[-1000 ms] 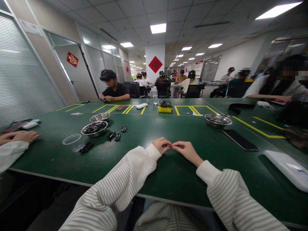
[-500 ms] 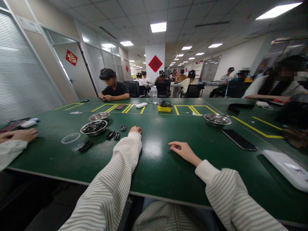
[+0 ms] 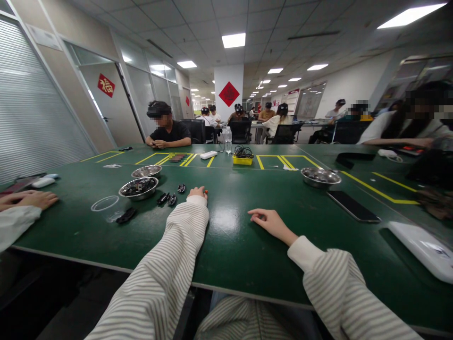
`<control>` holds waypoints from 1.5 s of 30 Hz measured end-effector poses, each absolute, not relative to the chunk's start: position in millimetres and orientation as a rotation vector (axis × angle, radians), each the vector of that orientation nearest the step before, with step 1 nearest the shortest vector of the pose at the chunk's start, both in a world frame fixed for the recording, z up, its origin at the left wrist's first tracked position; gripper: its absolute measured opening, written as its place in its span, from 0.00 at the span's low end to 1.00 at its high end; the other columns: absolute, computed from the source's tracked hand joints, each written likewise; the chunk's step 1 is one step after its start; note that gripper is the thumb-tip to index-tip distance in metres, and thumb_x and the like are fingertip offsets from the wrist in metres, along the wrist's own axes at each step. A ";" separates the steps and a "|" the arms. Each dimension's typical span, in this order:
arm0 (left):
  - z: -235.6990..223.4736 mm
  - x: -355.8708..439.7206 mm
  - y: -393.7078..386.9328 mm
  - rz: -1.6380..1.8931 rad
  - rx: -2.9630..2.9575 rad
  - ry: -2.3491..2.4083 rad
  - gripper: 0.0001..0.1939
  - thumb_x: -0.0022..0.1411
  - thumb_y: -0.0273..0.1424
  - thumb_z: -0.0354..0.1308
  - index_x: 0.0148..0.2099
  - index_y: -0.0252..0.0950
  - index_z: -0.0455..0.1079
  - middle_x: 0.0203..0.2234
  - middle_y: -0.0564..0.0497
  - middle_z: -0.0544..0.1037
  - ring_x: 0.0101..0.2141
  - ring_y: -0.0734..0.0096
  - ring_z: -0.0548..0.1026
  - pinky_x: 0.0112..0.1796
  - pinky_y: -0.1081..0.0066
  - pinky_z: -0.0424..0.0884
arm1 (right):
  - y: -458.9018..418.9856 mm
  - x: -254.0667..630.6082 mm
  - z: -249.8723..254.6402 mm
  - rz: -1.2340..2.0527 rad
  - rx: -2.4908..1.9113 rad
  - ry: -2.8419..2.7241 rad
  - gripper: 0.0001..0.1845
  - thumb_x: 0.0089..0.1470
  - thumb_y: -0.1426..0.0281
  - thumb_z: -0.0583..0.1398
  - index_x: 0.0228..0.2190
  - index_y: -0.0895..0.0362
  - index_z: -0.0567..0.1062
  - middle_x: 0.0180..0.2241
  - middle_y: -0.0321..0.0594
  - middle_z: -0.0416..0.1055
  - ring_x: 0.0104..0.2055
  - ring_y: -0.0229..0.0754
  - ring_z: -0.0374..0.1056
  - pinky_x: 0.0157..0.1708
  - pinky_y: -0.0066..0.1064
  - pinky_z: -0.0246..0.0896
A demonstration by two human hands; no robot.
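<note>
Since the earliest frame, the left hand [image 3: 198, 191] has moved from beside the right hand [image 3: 267, 218] to 11 o'clock on the surface [image 3: 230, 255]; the right hand remains near 12 to 1 o'clock. One small red-orange piece [image 3: 206, 191] shows at the right edge of the left hand; whether the left fingers clamp it cannot be told. The right fingers are loosely curled, index and thumb slightly apart, with no held item visible; the hand appears to rest idle. Three black parts [image 3: 172, 200] lie just left of the left hand, probably kept loose for easy reach. Count of containers: three metal bowls [image 3: 141, 197], two at 10 o'clock and one at 1 o'clock, and one clear plastic cup [image 3: 106, 204], also at 10 o'clock, presumably set aside to leave working room.
</note>
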State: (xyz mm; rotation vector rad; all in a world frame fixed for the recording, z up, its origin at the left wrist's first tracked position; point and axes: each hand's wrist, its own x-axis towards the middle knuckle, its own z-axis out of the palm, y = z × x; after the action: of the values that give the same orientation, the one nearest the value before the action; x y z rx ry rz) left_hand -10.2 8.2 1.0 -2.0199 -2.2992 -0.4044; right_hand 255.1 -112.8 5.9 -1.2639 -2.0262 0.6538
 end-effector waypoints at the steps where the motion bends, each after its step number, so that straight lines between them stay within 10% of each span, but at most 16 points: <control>1: 0.2 -10.4 8.4 -0.423 -2.020 -2.281 0.23 0.49 0.35 0.51 0.49 0.41 0.60 0.41 0.46 0.66 0.42 0.60 0.61 0.38 0.69 0.61 | -112.9 255.0 6.0 0.655 -1.262 -2.027 0.15 0.44 0.69 0.53 0.36 0.59 0.72 0.26 0.39 0.71 0.22 0.33 0.63 0.25 0.25 0.58; 8: -7.8 -8.4 10.4 -0.475 -2.215 -2.008 0.12 0.50 0.36 0.50 0.37 0.42 0.68 0.37 0.50 0.68 0.42 0.61 0.56 0.40 0.66 0.57 | -113.5 254.8 6.4 0.668 -1.258 -2.030 0.15 0.44 0.70 0.53 0.35 0.59 0.72 0.27 0.38 0.72 0.23 0.33 0.64 0.25 0.24 0.58; 21: -18.9 85.2 -56.5 -0.530 -2.924 -1.077 0.22 0.48 0.40 0.52 0.48 0.46 0.61 0.39 0.53 0.69 0.40 0.63 0.57 0.38 0.64 0.56 | -101.6 271.4 6.7 0.486 -1.358 -1.932 0.13 0.43 0.72 0.53 0.33 0.58 0.72 0.27 0.37 0.72 0.28 0.36 0.65 0.31 0.26 0.58; 34: -3.9 -2.8 0.6 -0.470 -1.938 -2.332 0.14 0.53 0.34 0.48 0.42 0.36 0.65 0.42 0.43 0.62 0.44 0.56 0.57 0.40 0.62 0.59 | -105.7 258.2 -0.7 0.162 -1.318 -2.231 0.10 0.46 0.67 0.54 0.32 0.53 0.72 0.33 0.38 0.67 0.34 0.37 0.62 0.29 0.26 0.54; 45: -14.9 68.5 -38.5 -0.710 -2.937 -1.497 0.16 0.48 0.28 0.55 0.42 0.35 0.65 0.28 0.52 0.69 0.28 0.77 0.67 0.34 0.75 0.64 | -100.5 260.1 -2.8 0.266 -1.335 -2.159 0.08 0.41 0.65 0.58 0.25 0.56 0.74 0.27 0.38 0.68 0.27 0.35 0.61 0.27 0.26 0.54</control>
State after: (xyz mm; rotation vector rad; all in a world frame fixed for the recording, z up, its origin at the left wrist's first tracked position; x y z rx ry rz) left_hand 68.5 -38.5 -14.9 -2.9368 -1.4971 -0.7105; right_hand 260.1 -100.5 -2.8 -1.3353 -2.1593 0.2660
